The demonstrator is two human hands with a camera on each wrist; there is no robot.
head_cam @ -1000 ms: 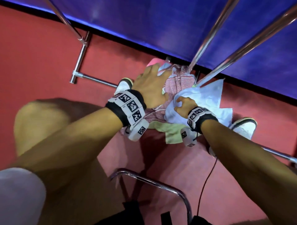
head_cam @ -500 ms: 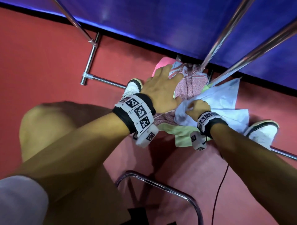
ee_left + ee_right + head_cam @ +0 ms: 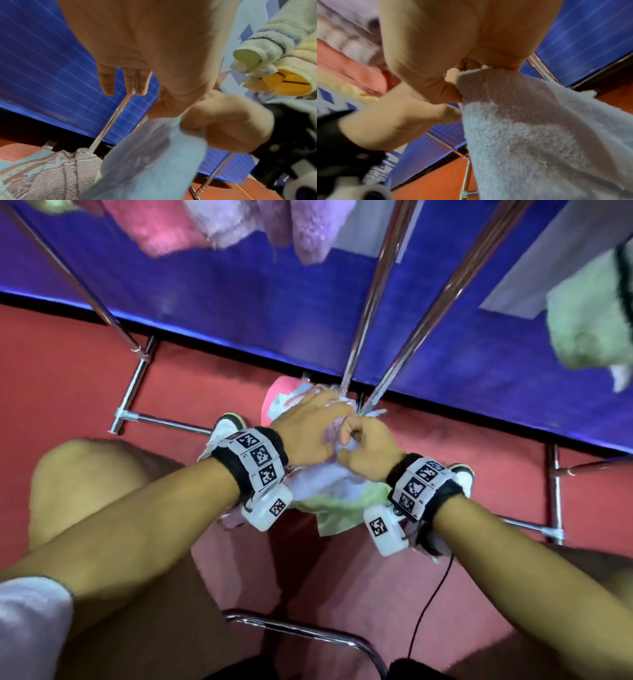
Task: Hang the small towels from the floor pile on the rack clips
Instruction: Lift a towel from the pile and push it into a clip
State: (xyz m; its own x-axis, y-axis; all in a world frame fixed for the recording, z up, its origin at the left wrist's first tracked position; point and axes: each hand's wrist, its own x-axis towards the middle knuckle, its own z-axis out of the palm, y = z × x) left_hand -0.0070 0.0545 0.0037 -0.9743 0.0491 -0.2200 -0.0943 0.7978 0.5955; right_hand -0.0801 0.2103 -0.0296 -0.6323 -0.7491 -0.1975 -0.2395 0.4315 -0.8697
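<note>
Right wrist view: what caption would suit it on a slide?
Right hand pinches a corner of a pale blue towel, the left hand close beside it, above the red floor.

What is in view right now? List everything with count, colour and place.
light blue towel: one, pale blue, lifted above the pile, an edge pinched by both hands.
floor pile: one heap of pink, green and patterned towels on the red floor at the rack's foot.
hung towels: several, pink and lilac, along the top edge of the head view; exact count unclear.
green towel: one, pale green, hanging at upper right.
rack: one, chrome tubes, rising from the floor ahead.
blue panel: one, behind the rack.
shoes: two, white, beside the pile.
left hand: thumb and forefinger pinch the towel, other fingers straight.
right hand: fingers curled, grips the towel.
</note>
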